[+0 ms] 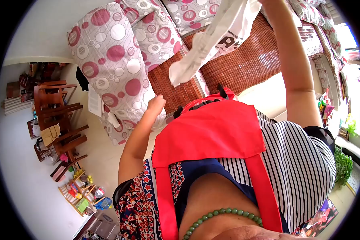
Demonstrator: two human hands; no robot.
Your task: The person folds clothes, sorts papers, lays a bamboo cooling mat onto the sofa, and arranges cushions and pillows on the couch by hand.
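Note:
A white plastic bag [228,34] with dark lettering hangs stretched out over the sofa, its lower end trailing toward the left. At the top edge my right hand [267,1] is mostly cut off by the frame. The bag's upper end runs up to it, and it grips the bag there. My left hand [156,105] is closed in a loose fist beside the sofa's patterned armrest cover, apart from the bag; nothing shows in it. I wear a red apron [210,132].
The sofa has brown tile-like seat mats [244,60] and circle-patterned cushions [158,36]. Wooden chairs [62,116] stand at the left, with a small rack [78,192] of colourful items below them. A green plant [343,166] is at the right.

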